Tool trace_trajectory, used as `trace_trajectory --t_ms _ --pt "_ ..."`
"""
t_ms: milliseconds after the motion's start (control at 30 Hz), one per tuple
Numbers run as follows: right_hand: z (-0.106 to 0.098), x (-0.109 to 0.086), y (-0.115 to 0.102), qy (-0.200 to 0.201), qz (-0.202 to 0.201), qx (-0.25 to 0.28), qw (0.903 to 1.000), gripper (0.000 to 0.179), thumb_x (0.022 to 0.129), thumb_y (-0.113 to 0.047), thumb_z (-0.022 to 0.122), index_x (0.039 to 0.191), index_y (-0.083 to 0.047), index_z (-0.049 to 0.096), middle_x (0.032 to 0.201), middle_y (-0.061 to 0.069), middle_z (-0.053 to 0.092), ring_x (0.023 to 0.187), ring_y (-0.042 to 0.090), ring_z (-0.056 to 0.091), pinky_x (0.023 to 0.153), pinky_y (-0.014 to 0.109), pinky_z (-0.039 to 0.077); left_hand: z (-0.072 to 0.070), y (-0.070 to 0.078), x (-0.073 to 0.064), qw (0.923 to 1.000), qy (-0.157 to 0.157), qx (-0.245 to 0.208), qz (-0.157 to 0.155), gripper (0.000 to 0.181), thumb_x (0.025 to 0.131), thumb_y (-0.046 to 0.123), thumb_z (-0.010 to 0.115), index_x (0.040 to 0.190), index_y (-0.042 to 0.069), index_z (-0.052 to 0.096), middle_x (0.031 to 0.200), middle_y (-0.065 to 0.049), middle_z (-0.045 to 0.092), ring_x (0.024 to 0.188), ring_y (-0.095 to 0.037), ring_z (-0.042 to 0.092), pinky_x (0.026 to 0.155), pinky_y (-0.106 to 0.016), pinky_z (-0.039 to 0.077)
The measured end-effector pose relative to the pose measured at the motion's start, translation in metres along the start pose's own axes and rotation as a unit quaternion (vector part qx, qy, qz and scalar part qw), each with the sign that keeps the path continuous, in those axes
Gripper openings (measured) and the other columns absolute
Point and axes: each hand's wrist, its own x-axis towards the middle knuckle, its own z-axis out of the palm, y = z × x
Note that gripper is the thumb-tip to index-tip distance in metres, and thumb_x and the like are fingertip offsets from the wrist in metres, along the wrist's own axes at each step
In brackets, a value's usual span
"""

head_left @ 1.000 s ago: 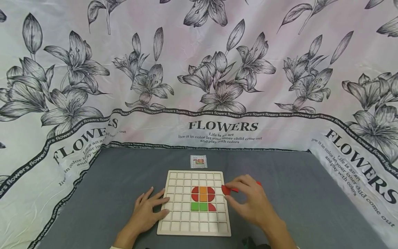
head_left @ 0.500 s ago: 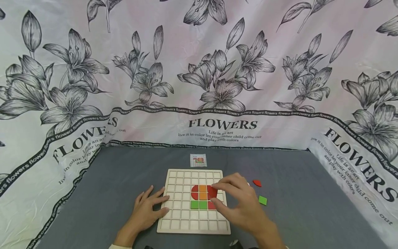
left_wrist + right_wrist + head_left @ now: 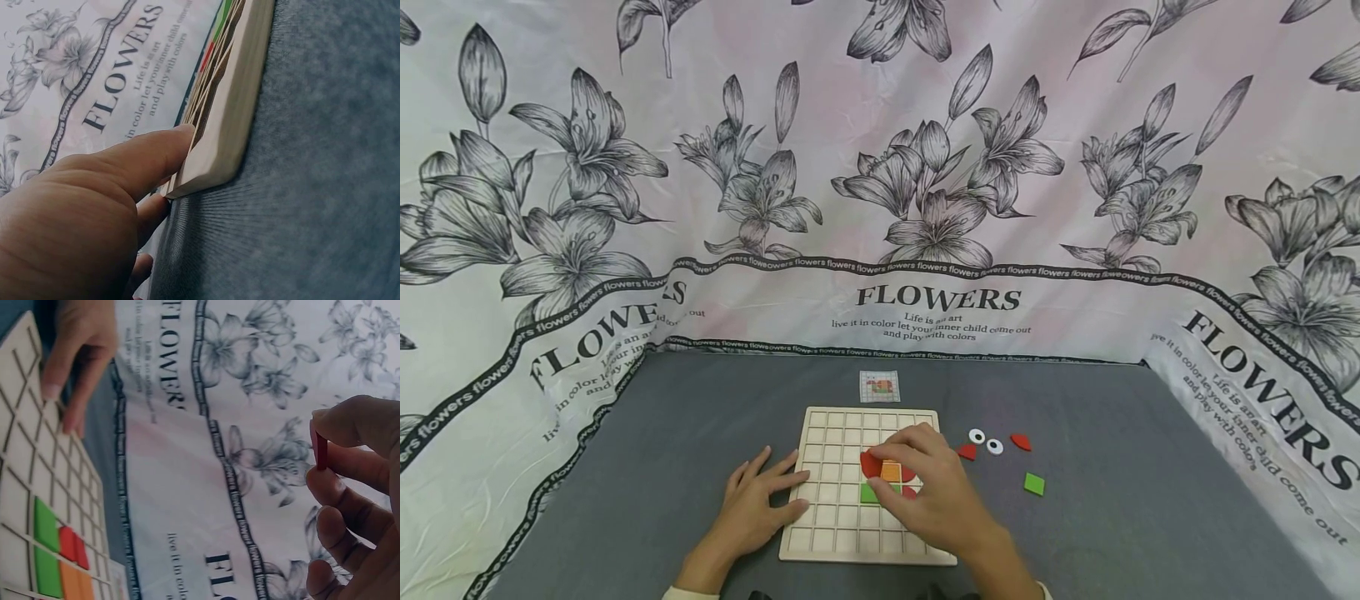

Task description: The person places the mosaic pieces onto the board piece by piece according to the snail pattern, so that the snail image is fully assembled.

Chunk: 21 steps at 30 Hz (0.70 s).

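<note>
A wooden grid board [image 3: 842, 546] lies on the grey cloth. My left hand [image 3: 752, 508] rests at its left side, fingertips and thumb touching the rim. In the left wrist view the thumb [image 3: 144, 159] lies over the board's edge. My right hand [image 3: 928, 487] is above the board, pinching a thin red piece [image 3: 319, 447] between thumb and finger. Beneath it, orange tiles [image 3: 891, 472], green tiles [image 3: 869, 493] and red quarter-round tiles [image 3: 909, 473] sit in the grid, partly hidden by the hand.
A small pattern card [image 3: 879, 387] lies behind the board. To the right are two eye discs [image 3: 976, 437], red pieces [image 3: 1021, 442] and a green square [image 3: 1034, 484]. A flower-printed sheet [image 3: 940, 325] borders the cloth at the back and sides.
My right hand has moved left with the red piece, from the board's right edge to over the coloured tiles. The loose pieces on the right are uncovered. My left hand has stayed put.
</note>
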Motion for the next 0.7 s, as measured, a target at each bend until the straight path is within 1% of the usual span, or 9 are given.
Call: trace_trajectory --t_ms 167,367,533,700 --pt "0.018 -0.005 0.013 0.000 0.000 -0.010 0.9999 0.027 0.074 -0.006 0.081 0.100 -0.011 0.074 0.097 -0.007 0.062 0.088 0.012 0.054 0.071 0.024 0.049 0.000 0.001 0.000 1.0000 0.002 0.004 -0.001 0.041 0.083 0.035 0.077 0.121 0.021 0.071 0.143 0.000 0.048 0.141 -0.037 0.020 0.110 -0.058 0.005" --pt "0.037 -0.011 0.028 -0.029 0.036 -0.034 0.9983 0.025 0.074 -0.012 0.083 0.097 -0.012 0.074 0.095 -0.009 0.061 0.088 0.010 0.053 0.074 0.027 0.049 -0.001 0.001 0.000 1.0000 0.004 0.005 -0.004 0.041 0.082 0.035 0.077 0.120 0.022 0.071 0.143 0.000 0.048 0.141 -0.036 0.020 0.110 -0.058 0.005" --pt "0.052 -0.017 0.038 -0.051 0.050 -0.058 0.9958 0.020 0.076 -0.015 0.082 0.094 -0.013 0.074 0.091 -0.008 0.061 0.082 0.009 0.050 0.070 0.025 0.046 -0.001 0.001 0.001 1.0000 0.001 0.004 -0.005 0.041 0.083 0.037 0.077 0.121 0.022 0.071 0.143 0.001 0.048 0.141 -0.036 0.020 0.110 -0.058 0.005" --pt "0.063 -0.022 0.047 -0.063 0.051 -0.085 0.9930 0.008 0.081 -0.016 0.078 0.088 -0.016 0.075 0.083 -0.008 0.060 0.074 0.008 0.045 0.065 0.023 0.041 0.000 0.001 0.001 1.0000 -0.003 0.001 -0.006 0.042 0.083 0.037 0.076 0.121 0.023 0.071 0.144 0.001 0.047 0.141 -0.036 0.019 0.110 -0.059 0.004"
